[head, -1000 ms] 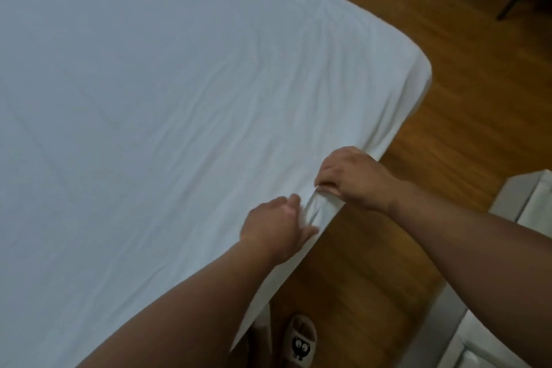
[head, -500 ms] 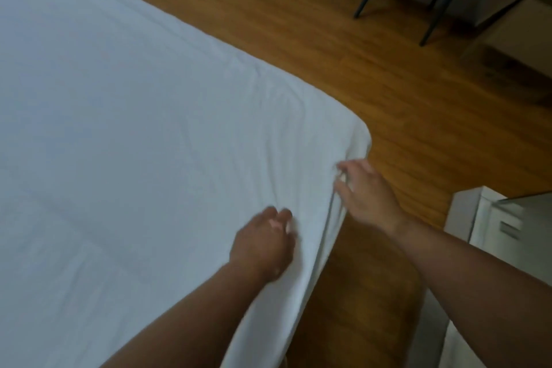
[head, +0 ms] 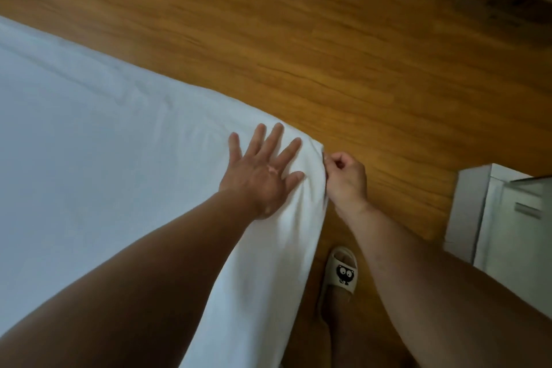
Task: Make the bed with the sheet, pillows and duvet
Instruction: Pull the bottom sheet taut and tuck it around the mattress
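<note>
White sheet (head: pixel 89 164) lies under the flat left grip (head: pixel 259 179); the right grip (head: pixel 347 180) pinches its corner.

No legible text, brand or number appears; the cream slipper (head: pixel 339 273) bears only a black cartoon creature.

Dim, diffuse indoor light; smooth white fabric sheet (head: pixel 89 164) tinted bluish; far orange-brown wooden floor (head: pixel 298 39) motion-blurred; wide-angle bowing at edges.

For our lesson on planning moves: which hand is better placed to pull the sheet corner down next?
Right, probably. The right hand pinches the edge of the sheet at the corner, whereas the left hand lies flat on top, fingers spread.
</note>
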`<state>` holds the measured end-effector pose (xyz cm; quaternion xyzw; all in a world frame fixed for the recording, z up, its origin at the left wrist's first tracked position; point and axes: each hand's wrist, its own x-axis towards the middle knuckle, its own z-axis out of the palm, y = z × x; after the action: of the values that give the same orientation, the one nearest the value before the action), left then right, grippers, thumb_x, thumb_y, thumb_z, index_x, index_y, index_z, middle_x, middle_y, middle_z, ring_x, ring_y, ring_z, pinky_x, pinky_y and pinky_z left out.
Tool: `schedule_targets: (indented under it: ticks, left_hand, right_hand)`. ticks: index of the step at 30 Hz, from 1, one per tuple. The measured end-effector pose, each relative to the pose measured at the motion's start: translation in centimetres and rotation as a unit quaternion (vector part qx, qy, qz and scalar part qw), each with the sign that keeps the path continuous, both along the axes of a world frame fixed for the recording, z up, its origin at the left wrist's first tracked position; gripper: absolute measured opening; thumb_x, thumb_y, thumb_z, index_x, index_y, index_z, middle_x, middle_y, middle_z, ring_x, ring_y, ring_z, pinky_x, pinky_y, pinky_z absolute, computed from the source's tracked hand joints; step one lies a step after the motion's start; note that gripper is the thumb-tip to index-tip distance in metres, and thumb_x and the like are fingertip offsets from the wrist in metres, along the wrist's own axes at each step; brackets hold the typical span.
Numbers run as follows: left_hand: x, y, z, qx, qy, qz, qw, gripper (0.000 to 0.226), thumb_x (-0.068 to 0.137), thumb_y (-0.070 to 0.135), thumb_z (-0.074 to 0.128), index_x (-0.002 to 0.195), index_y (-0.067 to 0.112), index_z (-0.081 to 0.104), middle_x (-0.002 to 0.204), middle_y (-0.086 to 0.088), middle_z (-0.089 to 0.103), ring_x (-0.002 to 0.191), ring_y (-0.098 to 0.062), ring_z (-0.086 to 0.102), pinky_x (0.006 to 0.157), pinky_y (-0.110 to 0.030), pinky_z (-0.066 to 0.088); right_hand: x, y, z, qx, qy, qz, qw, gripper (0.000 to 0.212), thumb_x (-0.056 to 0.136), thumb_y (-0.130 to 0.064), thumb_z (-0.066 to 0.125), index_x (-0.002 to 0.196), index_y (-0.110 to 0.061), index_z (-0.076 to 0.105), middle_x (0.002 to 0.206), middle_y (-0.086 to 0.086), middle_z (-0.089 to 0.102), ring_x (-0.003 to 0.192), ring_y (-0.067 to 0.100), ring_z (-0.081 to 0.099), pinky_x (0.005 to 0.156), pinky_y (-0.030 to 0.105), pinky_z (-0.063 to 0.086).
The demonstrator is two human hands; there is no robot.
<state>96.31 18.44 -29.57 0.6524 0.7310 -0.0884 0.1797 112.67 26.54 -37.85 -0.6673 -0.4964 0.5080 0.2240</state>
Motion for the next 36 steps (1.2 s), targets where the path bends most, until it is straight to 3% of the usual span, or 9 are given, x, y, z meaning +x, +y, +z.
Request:
schedule_targets:
  ticks: [5, 12, 17, 19, 22, 24, 27, 30, 36]
  left_hand:
    - [2.1, 1.8, -0.6, -0.011, 0.071, 0.011, 0.997, 0.071, 0.092, 0.073, -0.007, 0.156, 0.041, -0.008, 0.167, -0.002, -0.008, 0.152, -0.033, -0.012, 0.110, -0.072, -0.003]
    - [3.7, 2.8, -1.7, 0.009, 0.046, -0.026, 0.999, 0.072, 0.096, 0.072, 0.013, 0.157, 0.034, 0.017, 0.166, -0.007, 0.011, 0.153, -0.035, 0.003, 0.112, -0.073, 0.003]
    - [4.1, 3.5, -2.2, -0.034, 0.062, -0.024, 0.997, 0.073, 0.093, 0.072, 0.010, 0.156, 0.037, 0.020, 0.166, -0.006, 0.010, 0.153, -0.029, -0.008, 0.113, -0.069, -0.005]
    - [3.9, 3.4, -1.6, -0.035, 0.057, -0.020, 0.998, 0.073, 0.092, 0.073, 0.010, 0.156, 0.037, 0.017, 0.166, -0.006, 0.011, 0.153, -0.029, -0.008, 0.113, -0.068, -0.005]
    - [3.8, 3.6, -1.2, -0.044, 0.046, -0.023, 0.998, 0.074, 0.092, 0.074, 0.012, 0.155, 0.037, 0.020, 0.166, -0.006, 0.014, 0.154, -0.030, -0.005, 0.113, -0.069, -0.004]
    - [3.9, 3.7, -1.2, -0.042, 0.045, -0.021, 0.998, 0.074, 0.092, 0.075, 0.017, 0.154, 0.036, 0.027, 0.164, -0.007, 0.022, 0.154, -0.031, 0.002, 0.113, -0.070, -0.001]
    - [4.0, 3.8, -1.2, -0.047, 0.044, -0.015, 0.998, 0.074, 0.092, 0.076, 0.016, 0.153, 0.037, 0.030, 0.163, -0.007, 0.024, 0.154, -0.031, 0.003, 0.113, -0.070, -0.001]
    - [4.2, 4.1, -1.6, -0.041, 0.053, 0.001, 0.998, 0.078, 0.090, 0.080, 0.006, 0.154, 0.040, 0.024, 0.165, -0.005, 0.017, 0.153, -0.030, -0.007, 0.112, -0.071, -0.006]
    - [4.8, 4.7, -3.9, -0.022, 0.074, 0.009, 0.997, 0.076, 0.089, 0.078, 0.020, 0.147, 0.036, 0.045, 0.158, -0.009, 0.036, 0.152, -0.035, 0.013, 0.109, -0.075, 0.002]
  right_hand:
    - [0.6, 2.2, -1.5, 0.039, -0.011, 0.044, 0.998, 0.026, 0.102, -0.036, 0.046, 0.084, -0.021, 0.056, 0.079, -0.006, 0.060, 0.072, 0.008, 0.055, 0.064, 0.028, 0.045]
    - [0.8, 5.3, -6.6, 0.037, -0.137, 0.180, 0.973, 0.043, 0.105, -0.037, 0.041, 0.071, -0.017, 0.058, 0.075, 0.000, 0.061, 0.065, 0.010, 0.051, 0.068, 0.024, 0.033]
    - [1.0, 5.3, -8.1, -0.011, -0.168, 0.235, 0.957, 0.044, 0.104, -0.045, 0.039, 0.073, -0.018, 0.055, 0.076, -0.001, 0.059, 0.074, 0.019, 0.056, 0.068, 0.027, 0.034]
    - [2.4, 7.4, -7.5, -0.054, -0.204, 0.233, 0.949, 0.043, 0.096, -0.059, 0.046, 0.079, -0.020, 0.055, 0.077, -0.002, 0.059, 0.076, 0.021, 0.059, 0.061, 0.029, 0.037]
    - [1.0, 10.5, -5.6, -0.241, -0.096, 0.235, 0.937, 0.053, 0.080, -0.072, 0.052, 0.108, -0.028, 0.064, 0.098, -0.005, 0.067, 0.092, 0.019, 0.064, 0.078, 0.037, 0.052]
    - [-1.6, 11.2, -5.0, -0.285, -0.074, 0.335, 0.895, 0.037, 0.079, -0.058, 0.059, 0.094, -0.027, 0.072, 0.087, -0.003, 0.073, 0.084, 0.020, 0.068, 0.073, 0.033, 0.053]
    - [-4.0, 10.8, -5.4, -0.169, -0.090, 0.383, 0.904, 0.028, 0.089, -0.032, 0.061, 0.065, -0.017, 0.066, 0.065, -0.003, 0.066, 0.068, 0.018, 0.062, 0.060, 0.029, 0.044]
    - [-2.9, 11.2, -7.1, -0.074, -0.139, 0.383, 0.910, 0.033, 0.099, -0.035, 0.050, 0.082, -0.011, 0.064, 0.082, 0.006, 0.068, 0.078, 0.022, 0.061, 0.071, 0.036, 0.049]
    - [-4.1, 11.4, -13.0, -0.038, -0.203, 0.399, 0.893, 0.034, 0.101, -0.040, 0.041, 0.085, -0.015, 0.057, 0.099, 0.011, 0.067, 0.091, 0.029, 0.057, 0.078, 0.035, 0.044]
